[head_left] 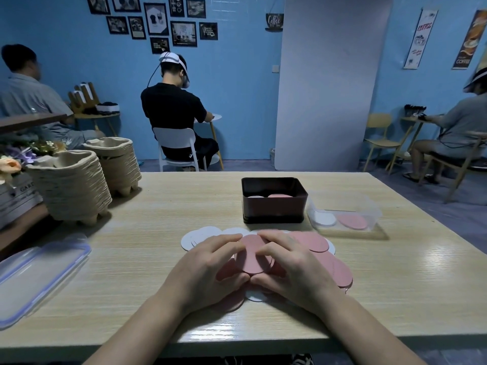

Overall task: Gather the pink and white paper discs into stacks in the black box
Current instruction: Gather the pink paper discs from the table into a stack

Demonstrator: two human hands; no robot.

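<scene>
Pale wooden table: left hand and right hand, fingers curled, pinch stack of round pink paper discs, near black metal box.

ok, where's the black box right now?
Head view: the black box sits centre-right on the table, just beyond the disc pile, with the clear tub close on its right.

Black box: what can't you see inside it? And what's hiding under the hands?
Head view only.
- black box: its near wall hides all but the stack tops; their height is unknown.
- pink discs: left hand and right hand cover the middle of the pile; no count possible.
</scene>
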